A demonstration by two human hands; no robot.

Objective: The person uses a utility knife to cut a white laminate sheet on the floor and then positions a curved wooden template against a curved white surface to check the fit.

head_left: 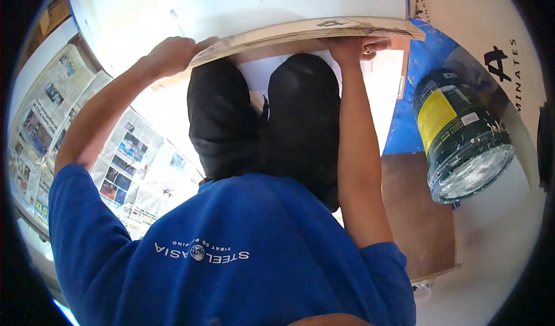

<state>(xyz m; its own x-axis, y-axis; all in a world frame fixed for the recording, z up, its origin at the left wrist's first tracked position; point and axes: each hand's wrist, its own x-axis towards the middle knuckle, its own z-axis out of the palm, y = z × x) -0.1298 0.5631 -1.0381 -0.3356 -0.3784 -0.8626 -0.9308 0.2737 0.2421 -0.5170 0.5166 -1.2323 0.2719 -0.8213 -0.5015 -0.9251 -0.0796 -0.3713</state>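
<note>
A white panel [231, 2] is seen at the far side, and newspaper sheets [124, 167] are spread at the left. A wooden board [260, 40] is held crosswise just beyond the black-clad knees [303, 86]. At the right, a dark green bucket [462, 115] is seen. The board's left end is gripped by the left hand [171, 56]; toward its right end, it is clasped by the right hand [350, 49], fingers curled.

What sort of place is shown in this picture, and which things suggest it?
Probably a carpentry or finishing workspace, though I cannot be certain. Signs are the layered wooden board, the white-smeared dark bucket and the newspaper sheets at left.
</note>
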